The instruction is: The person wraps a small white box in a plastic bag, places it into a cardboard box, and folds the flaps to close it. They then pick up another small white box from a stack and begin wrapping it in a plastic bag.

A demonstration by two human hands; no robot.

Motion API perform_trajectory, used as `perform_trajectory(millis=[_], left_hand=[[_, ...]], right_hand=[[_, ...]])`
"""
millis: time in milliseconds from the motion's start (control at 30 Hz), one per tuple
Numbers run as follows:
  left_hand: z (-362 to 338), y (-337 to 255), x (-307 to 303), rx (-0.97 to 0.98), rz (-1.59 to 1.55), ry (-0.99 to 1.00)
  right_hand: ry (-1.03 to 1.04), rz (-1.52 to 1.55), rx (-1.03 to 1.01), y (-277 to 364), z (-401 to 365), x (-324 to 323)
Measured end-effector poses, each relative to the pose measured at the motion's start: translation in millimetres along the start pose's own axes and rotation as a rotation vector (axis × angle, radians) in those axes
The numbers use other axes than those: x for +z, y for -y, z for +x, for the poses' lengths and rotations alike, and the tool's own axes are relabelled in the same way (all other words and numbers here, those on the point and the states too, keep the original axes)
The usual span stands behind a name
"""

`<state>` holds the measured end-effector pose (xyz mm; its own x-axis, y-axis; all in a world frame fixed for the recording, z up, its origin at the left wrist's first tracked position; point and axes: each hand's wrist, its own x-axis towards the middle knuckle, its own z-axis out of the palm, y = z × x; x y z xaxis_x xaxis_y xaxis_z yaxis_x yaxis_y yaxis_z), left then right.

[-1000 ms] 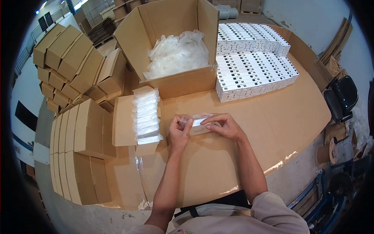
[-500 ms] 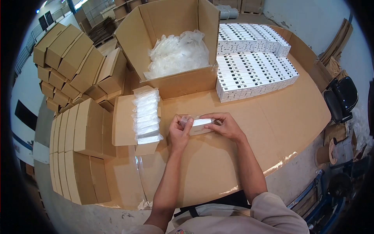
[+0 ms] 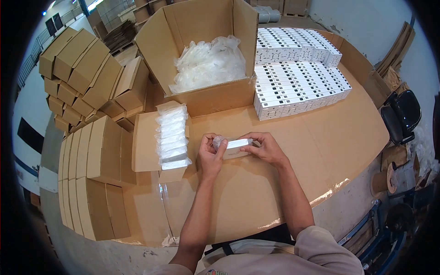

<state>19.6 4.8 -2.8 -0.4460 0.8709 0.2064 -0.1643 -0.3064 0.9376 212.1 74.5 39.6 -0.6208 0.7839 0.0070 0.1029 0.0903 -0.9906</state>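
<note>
Between my two hands, above the cardboard-covered table, is a small white box [image 3: 237, 147] with clear plastic wrap about it. My left hand [image 3: 212, 151] closes on its left end, where the plastic bunches up, thumb along the front. On the right end, my right hand [image 3: 263, 146] pinches the box between thumb and fingers. Left of my hands lies an open cardboard carton [image 3: 147, 142] with a row of several plastic-wrapped white boxes [image 3: 173, 137] in it. Parts of my fingers are hidden behind the box.
Behind my hands stands a large carton [image 3: 215, 97] with a heap of clear plastic bags [image 3: 211, 62]. Stacked white boxes [image 3: 298, 87] fill the back right. Closed brown cartons [image 3: 98, 183] stand at the left, with more brown cartons [image 3: 82, 59] piled behind. A black chair [image 3: 401, 114] is at the right.
My right fingers have shifted slightly at the right end, and the plastic at the left end is more bunched. The box stays in nearly the same place.
</note>
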Motion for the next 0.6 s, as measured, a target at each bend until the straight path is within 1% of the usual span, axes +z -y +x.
perform_trajectory(millis=[67, 167, 267, 367, 467, 600], left_hand=[[0.1, 1.3, -1.2, 0.026, 0.039, 0.001], [-1.4, -0.8, 5.9, 0.122, -0.003, -0.055], [-6.5, -10.2, 10.2, 0.207, 0.110, -0.107], [-8.0, -26.3, 13.1, 0.570, 0.572, -0.210], [-9.3, -23.5, 2.3, 0.721, 0.762, -0.070], [-12.6, -26.3, 9.7, 0.717, 0.824, -0.029]], right_hand=[[-0.003, -0.013, 0.008, 0.2, 0.0, -0.1], [-0.006, -0.043, 0.006, 2.3, 0.2, -0.8], [-0.054, -0.025, -0.140, -8.5, 4.3, 1.9], [-0.074, -0.006, -0.101, -9.7, 6.3, -0.4], [-0.097, -0.035, -0.139, -11.9, 6.6, -1.8], [-0.069, 0.002, -0.108, -8.1, 5.2, -2.0]])
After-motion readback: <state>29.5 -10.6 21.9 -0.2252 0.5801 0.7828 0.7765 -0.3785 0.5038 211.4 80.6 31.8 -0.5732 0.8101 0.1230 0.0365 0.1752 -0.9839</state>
